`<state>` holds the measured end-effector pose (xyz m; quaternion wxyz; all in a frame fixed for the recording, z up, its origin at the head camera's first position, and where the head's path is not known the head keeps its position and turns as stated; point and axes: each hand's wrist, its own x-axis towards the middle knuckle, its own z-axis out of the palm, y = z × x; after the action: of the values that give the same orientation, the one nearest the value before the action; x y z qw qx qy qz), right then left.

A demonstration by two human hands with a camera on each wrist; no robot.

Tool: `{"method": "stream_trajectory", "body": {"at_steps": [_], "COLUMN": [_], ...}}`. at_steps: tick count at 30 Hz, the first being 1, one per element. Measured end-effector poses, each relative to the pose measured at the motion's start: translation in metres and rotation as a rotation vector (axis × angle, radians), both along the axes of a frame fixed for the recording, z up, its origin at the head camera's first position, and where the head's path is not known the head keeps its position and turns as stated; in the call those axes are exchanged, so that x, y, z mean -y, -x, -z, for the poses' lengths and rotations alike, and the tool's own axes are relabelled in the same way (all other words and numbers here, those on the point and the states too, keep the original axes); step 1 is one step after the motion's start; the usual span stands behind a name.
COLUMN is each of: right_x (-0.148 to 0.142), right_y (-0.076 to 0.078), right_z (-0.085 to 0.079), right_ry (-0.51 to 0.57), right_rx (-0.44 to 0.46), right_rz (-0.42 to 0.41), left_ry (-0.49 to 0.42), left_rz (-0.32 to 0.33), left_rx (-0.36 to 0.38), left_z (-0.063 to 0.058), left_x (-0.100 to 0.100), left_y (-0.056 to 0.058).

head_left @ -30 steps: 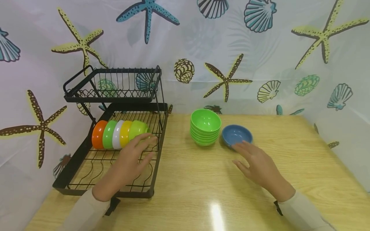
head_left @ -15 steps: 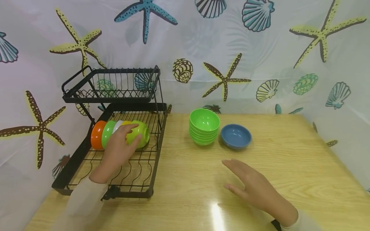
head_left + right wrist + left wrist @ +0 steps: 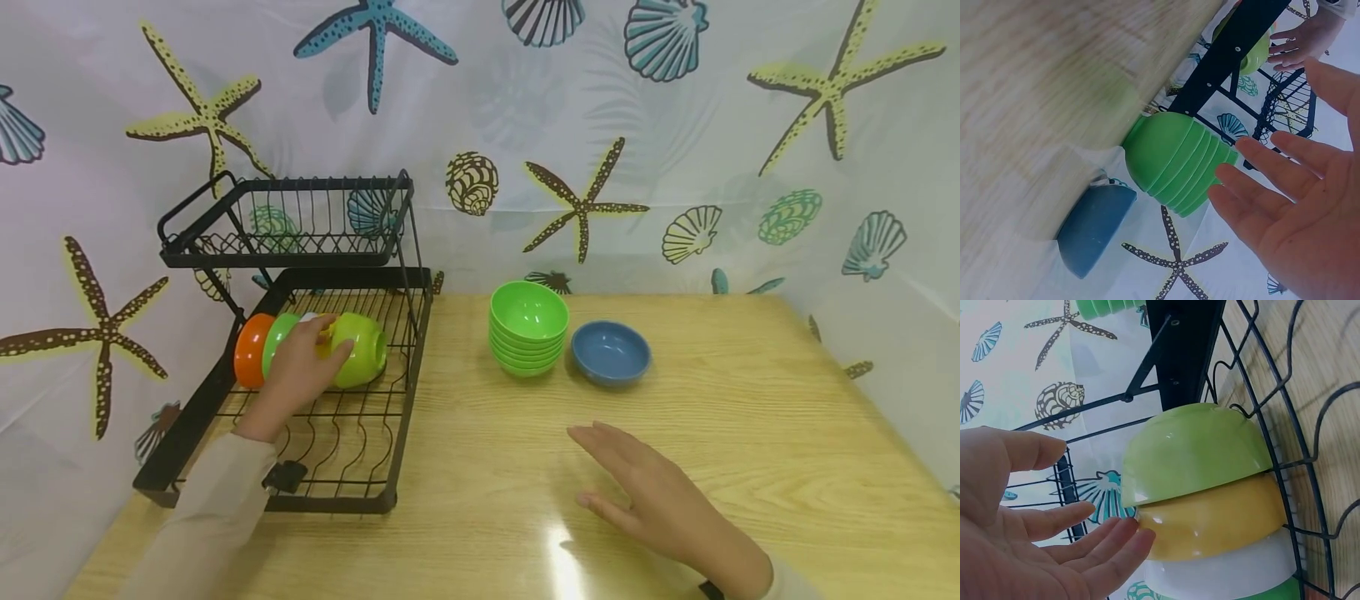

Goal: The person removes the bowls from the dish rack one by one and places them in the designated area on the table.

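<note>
My left hand (image 3: 303, 367) is over the row of bowls standing on edge in the black dish rack. In the left wrist view its fingers are loosely bent, with the fingertips at the rim of the yellow bowl (image 3: 1210, 522); whether they touch is unclear. A lime-green bowl (image 3: 363, 350) sits at the row's right end. The white bowl (image 3: 1222, 572), a green bowl (image 3: 275, 337) and an orange bowl (image 3: 251, 350) continue the row leftward. My right hand (image 3: 652, 496) hovers over the table with fingers extended, holding nothing. Beyond it are a stack of green bowls (image 3: 528, 333) and a blue bowl (image 3: 611, 354).
The two-tier dish rack (image 3: 408, 417) stands on the left of the wooden table (image 3: 480, 467). Its upper basket (image 3: 277, 258) overhangs the back part of the lower tray. A curtain (image 3: 420, 117) printed with starfish and shells hangs behind and around the table.
My left hand has moved left and back, from in front of the lime-green bowl to over the middle of the row. The right hand has drawn back from the blue bowl toward me.
</note>
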<state>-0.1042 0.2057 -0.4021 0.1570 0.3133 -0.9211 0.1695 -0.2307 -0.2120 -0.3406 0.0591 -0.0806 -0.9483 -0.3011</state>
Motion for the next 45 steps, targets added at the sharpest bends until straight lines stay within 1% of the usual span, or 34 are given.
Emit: {"method": "stream_trajectory", "body": {"at_steps": [4,8,12,16,22,26,27,30,33,37,39,42,45], "right_x": [0.001,0.002,0.002,0.002,0.001,0.001,0.001,0.0,0.0,0.001,0.002,0.002,0.003], "right_y": [-0.001,-0.003,-0.004,-0.003,-0.002,-0.002,-0.002,-0.003,-0.003,-0.002,-0.002,-0.002,-0.003], "right_z": [0.0,0.0,0.0,0.0,0.001,0.001,0.001,0.001,0.001,0.0,0.0,-0.001,-0.001], "right_ry": [-0.003,-0.002,-0.003,-0.001,-0.009,-0.015,-0.017,-0.025,-0.029,-0.027,-0.025,-0.019,-0.019], "right_rx": [-0.024,-0.014,0.001,0.002,0.002,0.013,0.018,0.021,0.019,0.026,0.037,0.041,0.038], "right_rz": [-0.006,-0.011,-0.014,-0.03,-0.045,-0.042,-0.04,-0.04,-0.046,-0.056,-0.064,-0.08,-0.087], "left_ry": [-0.004,0.0,-0.012,-0.038,-0.059,-0.063,-0.076,-0.123,-0.183,-0.207,-0.206,-0.225,-0.26], "left_rz": [-0.002,-0.013,-0.031,-0.034,-0.03,-0.026,-0.028,-0.038,-0.028,-0.01,-0.018,-0.033,-0.048], "left_rx": [0.009,0.025,0.078,0.144,0.197,0.24,0.25,0.258,0.251,0.235,0.234,0.246,0.284], "left_z": [0.001,0.001,0.002,0.004,0.008,0.014,0.015,0.019,0.021,0.022,0.023,0.024,0.026], "left_x": [0.001,0.001,0.001,0.003,0.004,0.007,0.008,0.01,0.011,0.012,0.012,0.012,0.013], "left_y": [0.003,0.004,0.005,0.008,0.014,0.018,0.019,0.021,0.02,0.018,0.018,0.018,0.018]}}
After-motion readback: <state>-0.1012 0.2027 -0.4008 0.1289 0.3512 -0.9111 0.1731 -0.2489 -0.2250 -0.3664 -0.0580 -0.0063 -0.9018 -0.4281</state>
